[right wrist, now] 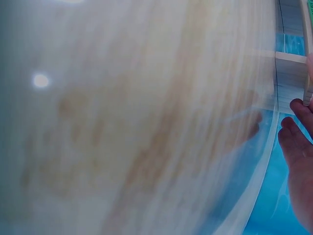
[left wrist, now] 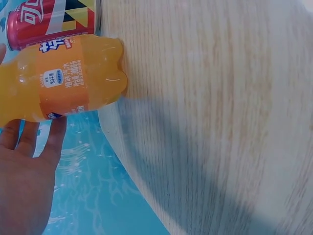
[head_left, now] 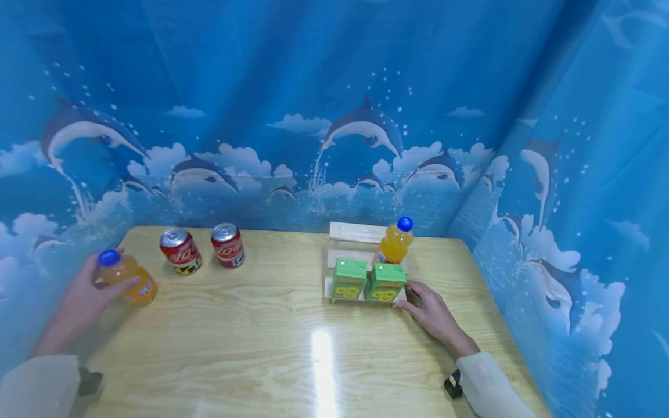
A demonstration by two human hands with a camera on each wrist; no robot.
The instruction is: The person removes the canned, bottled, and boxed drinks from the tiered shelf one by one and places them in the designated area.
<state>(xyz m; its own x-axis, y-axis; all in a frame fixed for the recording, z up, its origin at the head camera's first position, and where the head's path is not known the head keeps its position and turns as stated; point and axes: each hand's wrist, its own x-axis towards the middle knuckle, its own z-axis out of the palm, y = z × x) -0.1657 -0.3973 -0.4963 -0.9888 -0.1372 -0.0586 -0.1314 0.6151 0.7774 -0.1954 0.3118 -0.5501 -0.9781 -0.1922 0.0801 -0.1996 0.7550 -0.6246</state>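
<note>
At the table's left side my left hand (head_left: 81, 301) holds an orange soda bottle (head_left: 137, 280) with a blue cap, thumb on the near side. The left wrist view shows fingertips against the soda bottle (left wrist: 63, 81); whether its base touches the table I cannot tell. My right hand (head_left: 435, 313) grips the front right corner of a small stepped wooden rack (head_left: 358, 232). Two green drink cartons (head_left: 349, 280) stand side by side on its lowest step. Behind them a second orange bottle (head_left: 395, 245) stands on a higher step. The right wrist view shows only part of the right hand (right wrist: 299, 166) by the rack's end.
Two red soda cans (head_left: 181, 252) stand near the back left of the wooden table (head_left: 251, 337), just right of the held bottle. A blue dolphin-print curtain (head_left: 261, 116) hangs behind the table and along its sides.
</note>
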